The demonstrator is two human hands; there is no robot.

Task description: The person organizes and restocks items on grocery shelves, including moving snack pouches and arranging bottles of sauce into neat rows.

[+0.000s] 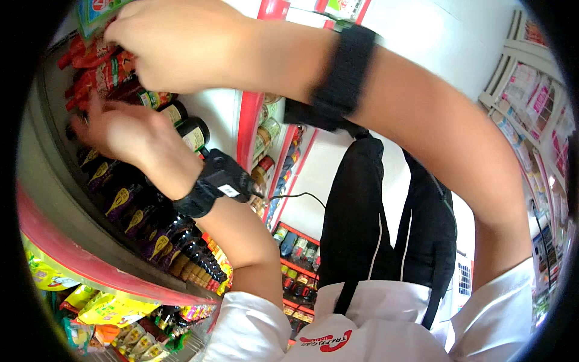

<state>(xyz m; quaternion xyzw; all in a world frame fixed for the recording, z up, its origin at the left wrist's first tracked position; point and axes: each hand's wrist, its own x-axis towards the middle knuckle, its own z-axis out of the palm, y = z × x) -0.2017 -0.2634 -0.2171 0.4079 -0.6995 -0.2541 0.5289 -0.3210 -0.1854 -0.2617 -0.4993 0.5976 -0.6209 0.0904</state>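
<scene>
My right hand [181, 50] reaches across the top left, its bent fingers at several red spouted pouches [102, 77] on a shop shelf. Whether those fingers grip a pouch is hidden by the hand and by blur. Just below, my left hand [129, 131] is also blurred, with its fingertips close to the lower ends of the pouches. No clear hold shows there. Beside the hands stand dark jars [193, 135] with pale labels. A green and blue packet [92, 16] appears above the pouches. Black straps circle both forearms, and the left one carries a small black device [228, 176].
Dark bottles with purple and yellow labels [120, 201] line the shelf, whose red front edge [90, 262] curves below. Yellow bags [115, 310] fill the level beneath. A thin black cable [301, 194] runs from the left wrist device towards my legs. More stocked shelving [527, 113] stands at right.
</scene>
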